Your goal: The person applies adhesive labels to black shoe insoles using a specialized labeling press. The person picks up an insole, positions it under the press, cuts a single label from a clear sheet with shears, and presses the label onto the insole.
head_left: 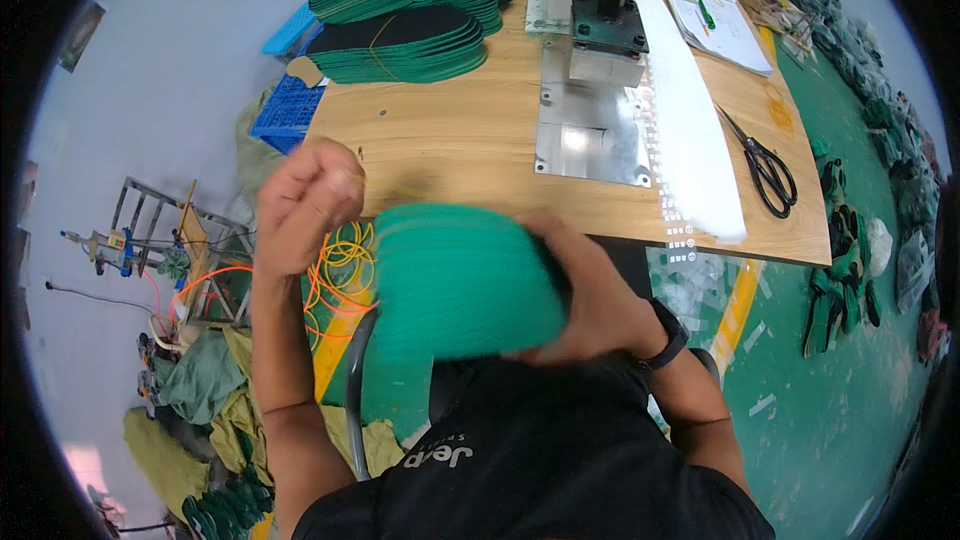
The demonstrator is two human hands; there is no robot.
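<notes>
Sitting, in the head view, between the spread fingers of the right hand [600, 302], the green stack [455, 285] looks light, bendable and liable to slide, best clasped across its end. That hand angles inward; left of its fingers, the left hand [312, 202] is raised, loosely fisted.

Fr my remote head view: wood-top tbl [440, 135]. Directly on it: banded blk/grn oval pad stacks [400, 48], far L; metal plate [592, 145] below press [608, 20]; wht strip [695, 140] alongside; papers [735, 40], far R; blk scissors [768, 172], R edge.
</notes>
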